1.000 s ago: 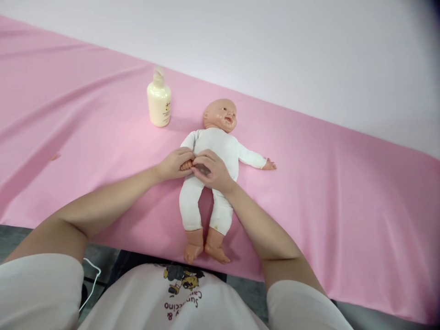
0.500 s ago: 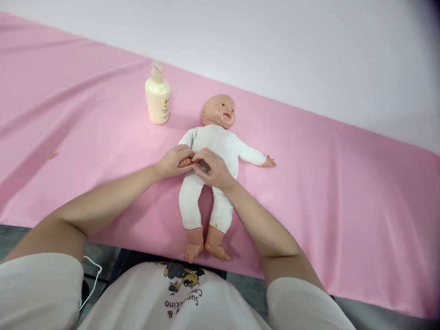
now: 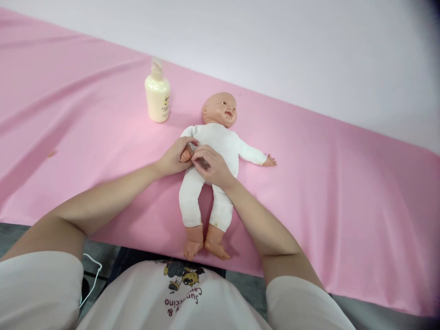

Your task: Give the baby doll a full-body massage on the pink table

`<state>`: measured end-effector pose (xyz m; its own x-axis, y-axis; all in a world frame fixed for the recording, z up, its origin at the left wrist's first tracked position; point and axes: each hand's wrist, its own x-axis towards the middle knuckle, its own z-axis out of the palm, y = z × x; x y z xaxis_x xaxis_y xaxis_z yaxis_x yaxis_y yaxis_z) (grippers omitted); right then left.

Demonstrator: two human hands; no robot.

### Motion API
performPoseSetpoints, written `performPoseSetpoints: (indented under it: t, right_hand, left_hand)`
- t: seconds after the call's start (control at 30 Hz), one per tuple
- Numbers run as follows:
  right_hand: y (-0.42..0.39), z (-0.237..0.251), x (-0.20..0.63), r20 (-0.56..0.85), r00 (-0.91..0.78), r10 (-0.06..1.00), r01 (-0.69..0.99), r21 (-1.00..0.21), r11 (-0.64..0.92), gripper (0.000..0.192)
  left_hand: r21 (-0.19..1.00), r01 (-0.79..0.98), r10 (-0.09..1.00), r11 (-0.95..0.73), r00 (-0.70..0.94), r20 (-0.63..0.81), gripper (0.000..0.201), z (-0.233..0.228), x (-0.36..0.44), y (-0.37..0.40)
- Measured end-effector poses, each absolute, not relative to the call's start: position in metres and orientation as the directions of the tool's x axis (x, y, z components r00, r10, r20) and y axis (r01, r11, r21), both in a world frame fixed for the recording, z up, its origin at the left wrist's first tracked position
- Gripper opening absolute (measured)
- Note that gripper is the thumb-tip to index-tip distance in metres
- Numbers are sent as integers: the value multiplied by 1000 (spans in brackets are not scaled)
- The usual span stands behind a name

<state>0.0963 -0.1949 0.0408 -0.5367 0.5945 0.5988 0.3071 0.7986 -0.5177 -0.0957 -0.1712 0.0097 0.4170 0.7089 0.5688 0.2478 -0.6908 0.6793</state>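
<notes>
A baby doll (image 3: 220,142) with a bald plastic head and a white cloth body lies on its back, feet towards me. My left hand (image 3: 174,155) is wrapped round the doll's hand (image 3: 186,155) on the left side, holding it over the belly. Its thumb and a finger reach past the small plastic fist. My right hand (image 3: 213,167) rests over the doll's middle, thumb and fingertips pinched together right beside that fist. Whatever lies between those fingertips is hidden. The doll's other arm (image 3: 252,151) stretches out to the right.
A cream pump bottle (image 3: 158,98) stands upright left of the doll's head. Pink cloth (image 3: 292,197) with folds covers the table, and a white surface (image 3: 275,55) lies beyond it. A white cable (image 3: 94,279) hangs below the table's front edge at the left.
My left fingers have lifted and shifted slightly upward on the doll's fist, showing more of its back. My right hand keeps its pinch in nearly the same place.
</notes>
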Motion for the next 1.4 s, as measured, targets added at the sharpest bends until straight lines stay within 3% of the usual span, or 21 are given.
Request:
performPoseSetpoints:
  t: [0.27,0.4,0.93,1.07,1.4]
  right_hand:
    - [-196,41,96,512,-508,692,396,-575,716,4]
    - [-196,41,96,509,-516,689,406,-562,720,3]
    - [-196,43,97,570,-538,621,309,-552,774,12]
    - [-197,43,97,580,-512,633,326,-551,768,7]
    - [-197,43,98,584,-481,654,315,-581,751,9]
  left_hand:
    - [665,242,683,-706,480,550,10,9,-94,-167]
    - [705,276,729,-654,478,489,13,14,-95,-168]
    - [582,263,616,-769,550,564,10,18,-98,-169]
    - [549,298,611,-780,549,570,9,17,-98,-171]
    - [495,270,556,-826,535,636,28,14,-99,-172]
